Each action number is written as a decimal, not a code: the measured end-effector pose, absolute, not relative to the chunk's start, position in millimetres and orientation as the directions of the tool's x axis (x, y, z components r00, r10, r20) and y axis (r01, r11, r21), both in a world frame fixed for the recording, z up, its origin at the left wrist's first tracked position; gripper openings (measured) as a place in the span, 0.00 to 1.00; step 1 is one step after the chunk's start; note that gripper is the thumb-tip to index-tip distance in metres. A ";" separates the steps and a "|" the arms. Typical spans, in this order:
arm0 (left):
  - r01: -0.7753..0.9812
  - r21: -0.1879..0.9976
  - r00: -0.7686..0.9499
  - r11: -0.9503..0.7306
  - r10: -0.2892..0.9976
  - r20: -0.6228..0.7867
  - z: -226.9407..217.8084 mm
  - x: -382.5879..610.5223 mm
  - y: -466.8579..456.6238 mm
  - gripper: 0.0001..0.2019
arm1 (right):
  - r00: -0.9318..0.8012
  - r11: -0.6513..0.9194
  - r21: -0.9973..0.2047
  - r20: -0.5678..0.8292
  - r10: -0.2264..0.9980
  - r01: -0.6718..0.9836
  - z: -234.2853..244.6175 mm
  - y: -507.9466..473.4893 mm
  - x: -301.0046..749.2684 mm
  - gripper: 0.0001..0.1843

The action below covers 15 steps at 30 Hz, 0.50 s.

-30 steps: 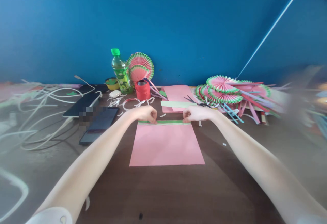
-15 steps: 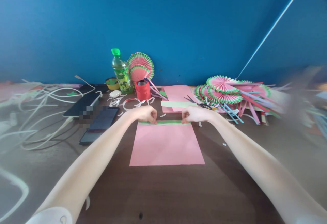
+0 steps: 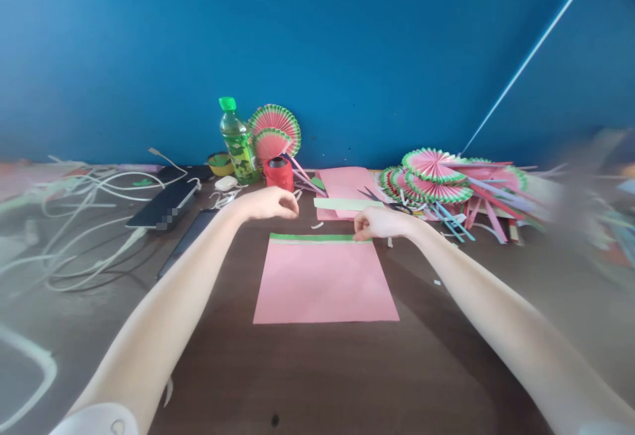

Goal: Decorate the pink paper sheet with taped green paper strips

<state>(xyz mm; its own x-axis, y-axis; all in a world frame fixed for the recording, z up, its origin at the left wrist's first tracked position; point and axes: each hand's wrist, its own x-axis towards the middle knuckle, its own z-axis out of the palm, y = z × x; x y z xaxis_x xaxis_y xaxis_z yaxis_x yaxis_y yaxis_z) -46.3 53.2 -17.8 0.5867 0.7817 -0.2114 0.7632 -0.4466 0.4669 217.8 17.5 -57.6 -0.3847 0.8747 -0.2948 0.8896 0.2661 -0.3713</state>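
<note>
Paper sheet [image 3: 325, 283] flat on tabletop [image 3: 307, 375], your right hand [image 3: 380, 223] at its far edge

Your pink paper sheet lies squarely before you, its near edge roughly parallel to you. A green strip [image 3: 312, 238] with a pale border runs along the sheet's far edge. Your right hand is at the strip's right end, fingers bent down and fingertips touching it; whether they pinch the strip or only press on it cannot be told. Your left hand [image 3: 270, 203] is apart from the sheet, beyond its far left corner and just in front of the red object [image 3: 278, 174]. Its fingers are curled and nothing shows in them; whether thumb and fingertips meet cannot be determined.

Beyond the sheet you have more pink paper [image 3: 344, 180], with a pale green strip [image 3: 342, 204] across it and scissors [image 3: 401, 208] at its right, blades parted. Farther right you have a pile of pleated fans [image 3: 431, 177] in pink and green.

At the back left, a green-capped bottle [image 3: 238, 151] stands upright beside two pleated fans [image 3: 275, 124]. A dark flat device [image 3: 186, 240] lies partly hidden behind your left forearm, with white cables [image 3: 89, 190] looped farther left.
</note>
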 end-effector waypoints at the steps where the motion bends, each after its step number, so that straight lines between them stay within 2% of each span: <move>1: 0.776 0.453 0.554 -0.438 0.817 -0.158 -13.3 -50.6 53.3 0.11 | -0.384 0.266 -0.366 -0.298 0.874 0.891 -57.2 17.4 217.8 0.11; 4: 0.866 0.361 0.374 -0.345 0.927 -0.010 -9.2 -65.5 59.9 0.11 | -0.389 0.258 -0.383 -0.316 0.865 0.887 -56.3 17.2 218.0 0.11; 8: 0.958 0.181 0.225 -0.222 0.974 0.001 -19.8 -82.3 75.1 0.10 | -0.388 0.235 -0.414 -0.340 0.857 0.880 -57.2 18.1 219.2 0.11; 10: 0.975 0.108 0.199 -0.193 0.979 -0.051 -23.9 -84.8 77.4 0.10 | -0.385 0.224 -0.422 -0.347 0.855 0.878 -57.4 18.3 220.1 0.12; 15: 0.985 0.034 0.170 -0.167 0.947 -0.271 -20.5 -75.5 63.8 0.10 | -0.383 0.226 -0.431 -0.323 0.866 0.874 -52.3 15.8 221.1 0.13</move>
